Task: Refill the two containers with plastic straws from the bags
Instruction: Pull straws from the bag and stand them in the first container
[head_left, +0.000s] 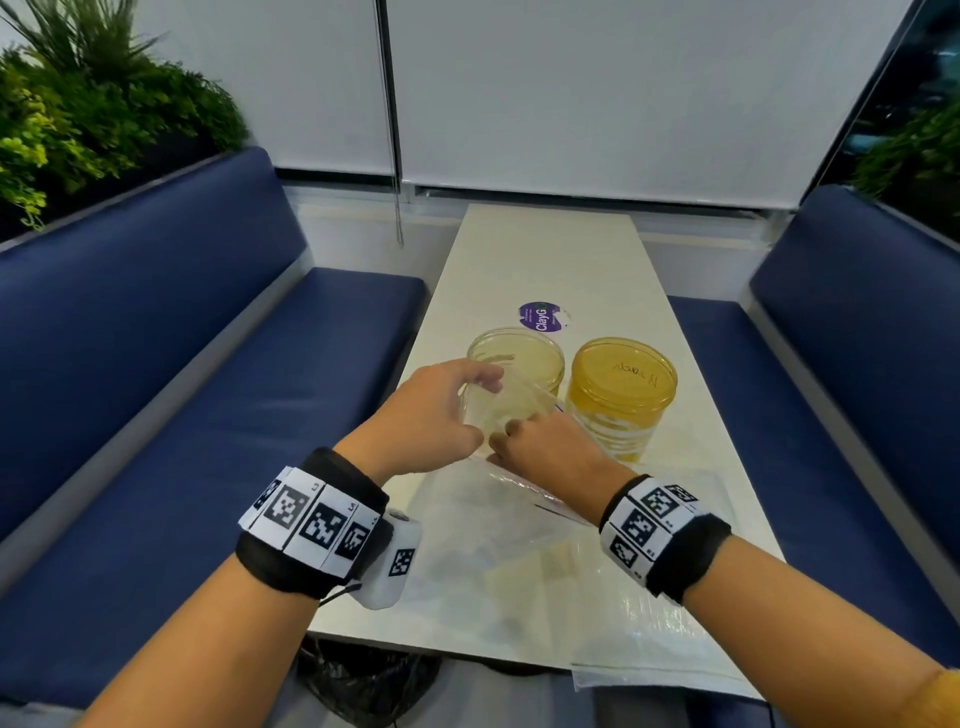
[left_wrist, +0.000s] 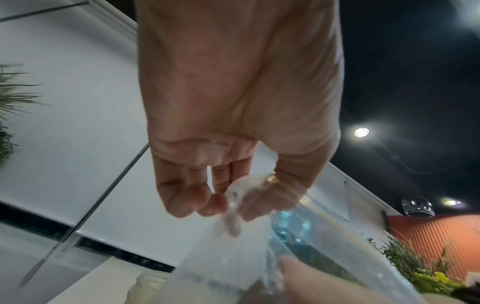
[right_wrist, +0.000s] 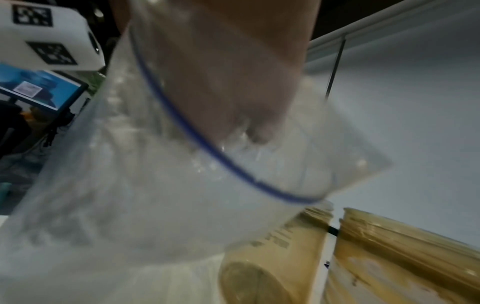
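Two yellowish containers stand mid-table: a pale one (head_left: 519, 358) on the left and an amber one (head_left: 621, 384) with a handwritten lid on the right. Just in front of the pale container I hold up a clear zip bag (head_left: 511, 410) with a blue seal line (right_wrist: 207, 152). My left hand (head_left: 483, 410) pinches its upper edge between thumb and fingers (left_wrist: 215, 202). My right hand (head_left: 511, 441) grips the bag's near side and shows through the plastic (right_wrist: 257, 131). Straws inside this bag are too blurred to make out. Both containers (right_wrist: 272, 263) sit below the bag.
A second clear bag (head_left: 660, 597) with pale contents lies flat on the white table (head_left: 540, 249) near its front edge. A purple round sticker (head_left: 540, 317) lies behind the containers. Blue benches (head_left: 208, 415) flank the table. A black bag (head_left: 363, 686) sits below the near edge.
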